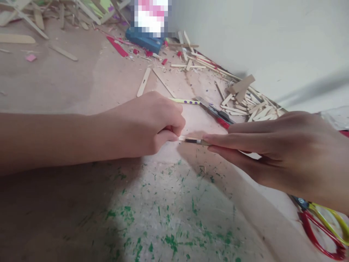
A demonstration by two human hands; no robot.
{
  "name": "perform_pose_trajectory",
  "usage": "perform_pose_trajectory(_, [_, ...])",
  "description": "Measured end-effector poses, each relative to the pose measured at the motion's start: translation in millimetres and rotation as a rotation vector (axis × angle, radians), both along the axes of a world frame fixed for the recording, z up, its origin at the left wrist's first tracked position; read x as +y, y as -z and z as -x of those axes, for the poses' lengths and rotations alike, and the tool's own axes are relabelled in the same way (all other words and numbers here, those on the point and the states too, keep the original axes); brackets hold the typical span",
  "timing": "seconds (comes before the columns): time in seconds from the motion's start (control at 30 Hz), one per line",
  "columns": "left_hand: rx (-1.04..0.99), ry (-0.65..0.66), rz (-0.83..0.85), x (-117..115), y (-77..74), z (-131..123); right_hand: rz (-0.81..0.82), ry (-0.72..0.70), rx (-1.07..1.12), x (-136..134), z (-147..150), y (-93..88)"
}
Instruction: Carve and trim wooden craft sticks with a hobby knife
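Over the table, my left hand is closed, thumb against curled fingers, on one end of a thin pale stick with a dark band. My right hand pinches its other end between thumb and straight fingers. What exactly the stick is cannot be made out, since both ends are hidden by fingers. Just beyond lies a red and grey utility knife with its blade out, its rear end hidden behind my right hand. Touching or close to the blade tip is a yellow pencil-like stick with purple dots, partly behind my left hand.
Scissors with red and yellow handles lie at the lower right. Cut wooden sticks pile up by the white wall. Craft sticks heap at the upper left; a blue block stands at the back. Green paint flecks mark the table.
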State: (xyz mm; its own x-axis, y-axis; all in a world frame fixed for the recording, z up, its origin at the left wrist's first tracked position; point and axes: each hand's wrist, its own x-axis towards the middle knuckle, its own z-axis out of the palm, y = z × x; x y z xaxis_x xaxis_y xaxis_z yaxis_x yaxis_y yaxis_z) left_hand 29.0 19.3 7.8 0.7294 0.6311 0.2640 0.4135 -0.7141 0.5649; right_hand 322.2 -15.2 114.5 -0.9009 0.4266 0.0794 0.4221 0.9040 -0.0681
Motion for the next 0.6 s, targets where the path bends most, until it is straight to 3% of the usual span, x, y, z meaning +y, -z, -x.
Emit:
perform_pose_trajectory(0.17, [0.029, -0.005, 0.022, -3.7, -4.2, -0.7, -0.112, -0.052, -0.032, -2.3, -2.0, 5.0])
perform_pose_trajectory(0.47, [-0.017, -0.017, 0.015, -8.9, -0.4, 2.0, -0.262, -0.018, 0.292, -12.2, -32.2, 77.8])
perform_pose_trajectory(0.6, [-0.08, -0.002, -0.026, -6.5, 3.9, 2.8, -0.232, -0.003, 0.319, -13.0, -32.3, 80.3])
